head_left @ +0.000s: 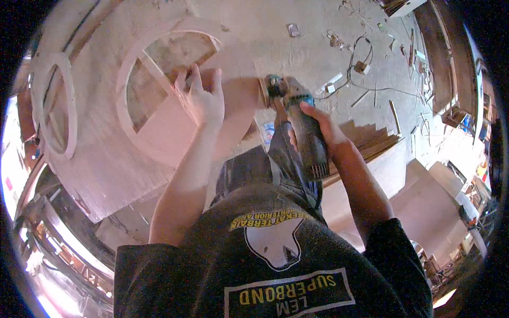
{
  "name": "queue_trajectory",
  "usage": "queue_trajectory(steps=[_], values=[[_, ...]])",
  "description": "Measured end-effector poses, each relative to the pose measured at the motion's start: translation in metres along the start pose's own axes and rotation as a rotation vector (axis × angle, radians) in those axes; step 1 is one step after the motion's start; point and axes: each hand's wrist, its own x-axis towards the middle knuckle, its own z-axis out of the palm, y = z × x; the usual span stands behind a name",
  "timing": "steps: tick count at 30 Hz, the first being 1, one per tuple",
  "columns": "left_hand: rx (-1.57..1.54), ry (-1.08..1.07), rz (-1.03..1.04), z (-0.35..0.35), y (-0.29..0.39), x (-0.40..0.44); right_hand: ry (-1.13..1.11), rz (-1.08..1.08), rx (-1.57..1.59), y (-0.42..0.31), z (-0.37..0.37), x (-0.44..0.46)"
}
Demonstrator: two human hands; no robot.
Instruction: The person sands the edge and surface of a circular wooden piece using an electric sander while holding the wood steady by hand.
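My right hand (pixel 321 124) is wrapped round the dark body of a power tool (pixel 307 132), whose teal and black head points up and left. My left hand (pixel 201 98) is raised over a pale round board (pixel 159 122) with a cut-out, its fingers apart and holding nothing. The tool's head is near the right edge of a pinkish panel (pixel 238 100) that lies over the round board. Whether the head touches the panel I cannot tell.
A pale oval ring (pixel 69 106) stands at the left. A cable (pixel 350 79) crosses the dusty floor at the upper right, among wood scraps. Stacked boards (pixel 371 159) are beside my right forearm, with a large brown sheet (pixel 432 212) further right.
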Motion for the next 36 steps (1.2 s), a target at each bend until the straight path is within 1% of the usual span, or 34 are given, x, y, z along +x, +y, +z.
queue_trajectory(steps=[1, 4, 7, 10, 13, 16, 17, 19, 20, 23, 26, 28, 29, 30, 32, 33, 36], values=[[-0.02, 0.007, 0.009, -0.001, 0.0, -0.001, 0.003, 0.008, -0.004, 0.002, 0.0, -0.004], [0.038, -0.004, 0.006, -0.001, 0.001, 0.002, 0.148, 0.023, -0.08, 0.001, -0.014, -0.017], [0.144, -0.155, 0.016, -0.009, 0.034, 0.001, 0.218, -0.098, -0.091, -0.004, -0.038, -0.033], [0.096, -0.223, -0.071, -0.002, 0.07, 0.006, 0.274, -0.163, -0.063, -0.017, -0.068, -0.046], [0.063, -0.285, -0.193, 0.005, 0.091, 0.016, 0.258, -0.225, -0.068, -0.037, -0.077, -0.063], [0.022, -0.213, -0.223, 0.016, 0.092, 0.015, 0.345, -0.28, -0.088, -0.054, -0.077, -0.069], [-0.03, -0.195, -0.188, 0.018, 0.089, 0.012, 0.371, -0.294, -0.091, -0.062, -0.077, -0.068], [-0.126, -0.16, -0.12, 0.011, 0.083, 0.0, 0.294, -0.321, -0.17, -0.079, -0.078, -0.065], [-0.136, -0.198, -0.109, 0.008, 0.08, -0.007, 0.252, -0.331, -0.208, -0.086, -0.077, -0.061], [-0.161, -0.311, -0.05, -0.009, 0.077, -0.027, 0.172, -0.289, -0.19, -0.114, -0.07, -0.046], [-0.177, -0.375, 0.036, -0.015, 0.069, -0.041, 0.165, -0.277, -0.319, -0.145, -0.057, -0.032], [-0.181, -0.405, 0.109, -0.026, 0.056, -0.043, 0.09, -0.264, -0.402, -0.165, -0.051, -0.019], [-0.219, -0.498, 0.079, -0.042, 0.049, -0.041, 0.053, -0.26, -0.438, -0.172, -0.047, -0.013], [-0.206, -0.501, 0.087, -0.043, 0.046, -0.044, 0.022, -0.206, -0.431, -0.179, -0.045, -0.007], [-0.18, -0.498, 0.104, -0.044, 0.038, -0.046, -0.045, -0.102, -0.421, -0.189, -0.032, 0.004], [-0.141, -0.424, 0.065, -0.043, 0.035, -0.046, 0.013, -0.089, -0.445, -0.191, -0.022, 0.008], [-0.029, -0.206, -0.051, -0.035, 0.024, -0.043, -0.091, 0.006, -0.443, -0.195, 0.004, 0.021]])
